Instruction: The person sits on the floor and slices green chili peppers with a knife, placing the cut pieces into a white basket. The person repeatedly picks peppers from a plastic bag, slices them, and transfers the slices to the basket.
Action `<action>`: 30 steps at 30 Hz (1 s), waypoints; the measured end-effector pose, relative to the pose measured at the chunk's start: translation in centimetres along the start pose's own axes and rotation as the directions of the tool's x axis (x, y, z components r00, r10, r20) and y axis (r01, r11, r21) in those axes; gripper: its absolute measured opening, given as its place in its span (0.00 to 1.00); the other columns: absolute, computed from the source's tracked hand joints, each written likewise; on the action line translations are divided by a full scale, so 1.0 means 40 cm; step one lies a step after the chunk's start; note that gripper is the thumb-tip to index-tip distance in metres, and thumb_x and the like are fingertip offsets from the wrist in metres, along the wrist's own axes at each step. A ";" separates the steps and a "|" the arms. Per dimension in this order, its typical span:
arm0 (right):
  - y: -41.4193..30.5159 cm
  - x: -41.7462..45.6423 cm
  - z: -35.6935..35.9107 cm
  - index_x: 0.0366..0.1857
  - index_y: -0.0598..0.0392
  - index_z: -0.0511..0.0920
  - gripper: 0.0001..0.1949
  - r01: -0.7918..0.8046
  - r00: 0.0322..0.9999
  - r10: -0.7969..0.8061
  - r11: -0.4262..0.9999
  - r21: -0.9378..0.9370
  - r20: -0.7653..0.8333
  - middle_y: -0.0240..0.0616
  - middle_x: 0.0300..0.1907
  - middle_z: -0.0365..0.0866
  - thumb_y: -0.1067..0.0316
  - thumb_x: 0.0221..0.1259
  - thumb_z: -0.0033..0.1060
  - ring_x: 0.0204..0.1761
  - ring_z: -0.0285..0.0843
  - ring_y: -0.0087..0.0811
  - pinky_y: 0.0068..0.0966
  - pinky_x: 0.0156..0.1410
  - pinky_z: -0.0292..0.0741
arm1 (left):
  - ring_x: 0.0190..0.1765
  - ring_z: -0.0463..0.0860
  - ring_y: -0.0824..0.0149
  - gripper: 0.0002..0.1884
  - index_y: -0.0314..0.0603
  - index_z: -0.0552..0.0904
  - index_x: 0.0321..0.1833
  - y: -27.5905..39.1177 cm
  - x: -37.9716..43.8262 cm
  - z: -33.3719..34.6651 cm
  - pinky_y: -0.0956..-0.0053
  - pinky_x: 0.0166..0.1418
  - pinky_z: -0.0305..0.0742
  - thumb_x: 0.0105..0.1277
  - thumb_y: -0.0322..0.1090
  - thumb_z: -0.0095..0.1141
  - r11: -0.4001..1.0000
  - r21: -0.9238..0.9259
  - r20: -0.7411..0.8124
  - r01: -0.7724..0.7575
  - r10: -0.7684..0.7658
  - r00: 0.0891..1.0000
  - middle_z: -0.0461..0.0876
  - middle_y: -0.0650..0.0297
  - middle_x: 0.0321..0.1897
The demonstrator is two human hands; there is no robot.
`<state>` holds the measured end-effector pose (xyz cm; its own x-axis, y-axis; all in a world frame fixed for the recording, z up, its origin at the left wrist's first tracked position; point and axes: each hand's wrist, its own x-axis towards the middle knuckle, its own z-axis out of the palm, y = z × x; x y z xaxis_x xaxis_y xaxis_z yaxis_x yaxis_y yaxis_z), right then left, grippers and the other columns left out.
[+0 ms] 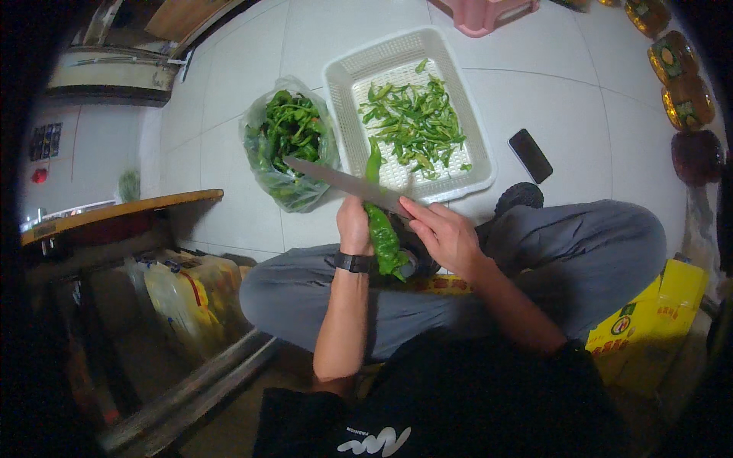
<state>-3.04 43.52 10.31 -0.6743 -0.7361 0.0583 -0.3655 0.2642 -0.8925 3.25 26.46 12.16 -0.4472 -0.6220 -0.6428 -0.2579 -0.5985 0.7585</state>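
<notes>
A long green pepper (385, 240) lies along the inner side of my left hand (354, 225), which is closed on it. My right hand (445, 236) grips a long-bladed knife (349, 182) near its handle end. The blade crosses over the pepper and points to the upper left; whether it touches the pepper cannot be told. Beyond my hands is a white plastic basket (485, 182) with cut green pepper pieces (409, 123) spread over its bottom. Left of the basket, a clear plastic bag (298, 197) holds whole green peppers (292, 129).
A smartphone (531, 156) lies on the tiled floor (550, 97) right of the basket. A pink plastic stool (478, 17) is at the top. Jars or bottles (687, 106) line the right side. A yellow cardboard box (647, 326) sits at lower right, a wooden-edged shelf (143, 206) at left.
</notes>
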 end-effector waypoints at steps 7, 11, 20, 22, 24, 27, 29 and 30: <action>0.037 0.004 0.001 0.65 0.44 0.76 0.22 -0.054 0.999 0.054 0.999 0.000 0.001 0.43 0.31 0.76 0.67 0.66 0.60 0.32 0.77 0.43 0.34 0.38 0.74 | 0.27 0.76 0.72 0.17 0.39 0.79 0.39 0.007 -0.014 0.002 0.76 0.30 0.71 0.76 0.44 0.43 0.999 0.050 0.145 -0.017 0.010 0.989 0.79 0.64 0.28; 0.076 -0.009 -0.006 0.66 0.40 0.74 0.23 -0.099 0.995 0.098 0.994 0.049 0.027 0.45 0.33 0.76 0.63 0.66 0.60 0.33 0.77 0.47 0.40 0.37 0.73 | 0.22 0.75 0.71 0.17 0.39 0.79 0.38 0.027 -0.020 0.015 0.75 0.25 0.70 0.77 0.44 0.42 0.998 0.057 0.180 -0.031 0.020 0.983 0.80 0.63 0.25; 0.167 -0.010 -0.016 0.64 0.49 0.76 0.19 -0.339 0.939 0.342 0.922 -0.186 -0.016 0.49 0.48 0.83 0.64 0.71 0.54 0.48 0.84 0.44 0.33 0.53 0.77 | 0.23 0.77 0.72 0.17 0.39 0.79 0.44 0.070 -0.022 -0.012 0.78 0.26 0.72 0.77 0.47 0.44 0.990 -0.135 0.247 0.040 -0.005 0.969 0.81 0.62 0.27; 0.180 -0.022 -0.026 0.64 0.49 0.75 0.19 -0.362 0.927 0.354 0.931 -0.047 -0.120 0.53 0.50 0.82 0.61 0.72 0.47 0.52 0.81 0.49 0.39 0.56 0.76 | 0.28 0.81 0.69 0.17 0.39 0.78 0.49 0.092 -0.013 -0.051 0.75 0.30 0.78 0.78 0.46 0.44 0.952 -0.265 0.417 0.152 -0.029 0.909 0.84 0.57 0.33; 0.146 0.011 -0.052 0.64 0.52 0.74 0.20 -0.415 0.894 0.424 0.905 0.094 -0.142 0.55 0.57 0.79 0.59 0.73 0.42 0.59 0.78 0.50 0.37 0.63 0.73 | 0.31 0.81 0.65 0.18 0.40 0.76 0.55 0.131 -0.009 -0.012 0.72 0.36 0.78 0.77 0.48 0.45 0.912 -0.361 0.353 0.197 -0.062 0.933 0.83 0.55 0.40; 0.136 0.017 -0.059 0.64 0.52 0.74 0.21 -0.421 0.887 0.434 0.900 0.112 -0.160 0.53 0.57 0.79 0.58 0.73 0.43 0.60 0.78 0.49 0.35 0.64 0.73 | 0.39 0.78 0.61 0.24 0.39 0.72 0.64 0.071 -0.031 -0.013 0.64 0.47 0.77 0.76 0.51 0.46 0.864 -0.384 0.404 0.325 -0.159 0.901 0.81 0.54 0.44; 0.131 0.004 -0.056 0.64 0.51 0.75 0.20 -0.366 0.910 0.385 0.920 0.141 -0.153 0.53 0.58 0.79 0.59 0.72 0.46 0.61 0.77 0.48 0.34 0.64 0.73 | 0.39 0.77 0.62 0.26 0.39 0.70 0.67 0.018 -0.038 -0.031 0.66 0.46 0.76 0.77 0.51 0.45 0.822 -0.384 0.544 0.421 -0.167 0.822 0.80 0.57 0.39; 0.126 0.000 -0.049 0.64 0.51 0.75 0.20 -0.325 0.924 0.348 0.933 0.153 -0.157 0.53 0.58 0.79 0.60 0.72 0.48 0.61 0.77 0.48 0.34 0.64 0.73 | 0.38 0.77 0.63 0.23 0.39 0.72 0.62 0.004 -0.047 -0.027 0.67 0.45 0.74 0.77 0.51 0.43 0.795 -0.409 0.555 0.448 -0.173 0.814 0.78 0.59 0.36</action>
<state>-6.14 46.07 6.69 -0.8510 -0.4908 -0.1867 -0.0237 0.3911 -0.9200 4.97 27.00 13.37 -0.7943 -0.1224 -0.5951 -0.0552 -0.9609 0.2714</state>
